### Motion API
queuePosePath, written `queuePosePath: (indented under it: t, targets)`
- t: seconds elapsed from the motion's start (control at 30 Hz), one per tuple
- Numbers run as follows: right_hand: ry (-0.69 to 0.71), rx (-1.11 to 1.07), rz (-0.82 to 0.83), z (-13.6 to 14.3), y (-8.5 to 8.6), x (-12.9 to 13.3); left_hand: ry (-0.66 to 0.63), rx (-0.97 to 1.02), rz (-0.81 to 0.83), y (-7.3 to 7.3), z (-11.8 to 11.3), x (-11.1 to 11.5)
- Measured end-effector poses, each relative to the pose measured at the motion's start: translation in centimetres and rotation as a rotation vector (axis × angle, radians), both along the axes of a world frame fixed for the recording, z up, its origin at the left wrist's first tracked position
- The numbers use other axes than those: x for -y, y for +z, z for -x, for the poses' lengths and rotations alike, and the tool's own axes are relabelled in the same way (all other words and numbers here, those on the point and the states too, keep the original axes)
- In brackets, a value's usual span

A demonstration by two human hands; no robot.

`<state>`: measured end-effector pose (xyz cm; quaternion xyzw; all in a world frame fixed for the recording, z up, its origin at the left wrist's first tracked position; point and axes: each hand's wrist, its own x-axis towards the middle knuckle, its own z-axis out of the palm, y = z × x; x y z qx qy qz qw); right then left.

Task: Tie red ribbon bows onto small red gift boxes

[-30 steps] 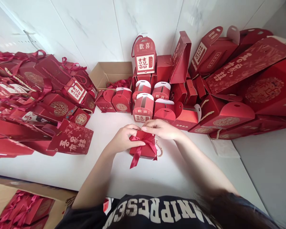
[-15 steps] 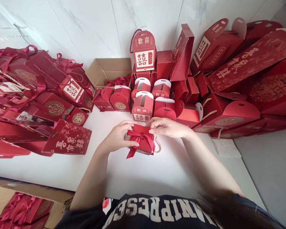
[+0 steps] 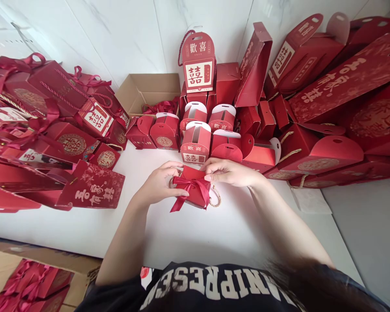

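A small red gift box (image 3: 192,173) sits on the white table in front of me, with a dark red ribbon bow (image 3: 195,186) tied across it. Gold rope handles (image 3: 216,196) show at its side. My left hand (image 3: 160,184) is closed round the box's left side, its thumb lying across the ribbon. On the far right corner, my right hand (image 3: 226,172) is closed with thumb and fingers pinched at the edge of the box by the ribbon. The far side of the box is partly hidden by my fingers.
Small red boxes with handle flaps (image 3: 196,138) stand just beyond my hands. A cardboard box (image 3: 130,93) holding red ribbons is behind them. Larger red boxes are piled left (image 3: 68,145) and right (image 3: 321,149). A carton (image 3: 81,264) with ribboned boxes stands at lower left.
Both hands keep almost the same grip on the gift box. The ribbon's left loop and tail have shifted slightly. My view has moved a little.
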<state>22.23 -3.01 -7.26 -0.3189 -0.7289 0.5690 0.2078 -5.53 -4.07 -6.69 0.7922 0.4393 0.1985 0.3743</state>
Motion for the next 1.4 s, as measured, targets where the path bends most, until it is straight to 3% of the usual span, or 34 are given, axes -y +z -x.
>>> queuePosePath:
  t: [0.23, 0.37, 0.5, 0.6, 0.7, 0.77, 0.83, 0.97, 1.17, 1.4]
  targets:
    - [-0.018, -0.015, 0.012, 0.1, -0.5, -0.3, 0.028, 0.042, 0.069, -0.3, 0.1, -0.2]
    - [-0.074, -0.028, -0.046, 0.2, 0.5, 0.6, 0.068, 0.089, 0.099, -0.1, -0.5, 0.1]
    - [-0.402, 0.148, -0.362, 1.4, 2.7, 3.2, 0.128, 0.093, -0.028, -0.1, -1.3, 0.5]
    - [-0.413, 0.386, -0.574, 3.3, 3.3, 5.3, 0.145, 0.08, -0.144, -0.2, -1.4, 0.5]
    - [-0.38, 0.582, -0.789, 5.0, 2.6, 6.2, 0.15, 0.075, -0.167, -0.2, -1.3, 0.4]
    - [-0.385, 0.635, -0.848, 5.5, 1.9, 6.1, 0.16, 0.084, -0.138, -0.2, -1.3, 0.4]
    - [-0.404, 0.631, -0.784, 5.5, 1.7, 5.9, 0.168, 0.098, -0.092, -0.3, -1.4, 0.4]
    - [-0.425, 0.573, -0.476, 4.8, 2.4, 5.5, 0.187, 0.118, -0.007, -0.7, -1.6, 0.7]
    - [-0.38, 0.486, -0.168, 4.4, 3.2, 5.0, 0.219, 0.174, 0.022, -1.5, -1.8, 0.7]
    - [-0.287, 0.377, -0.004, 3.6, 3.2, 4.7, 0.25, 0.22, 0.17, -1.5, -2.0, 0.7]
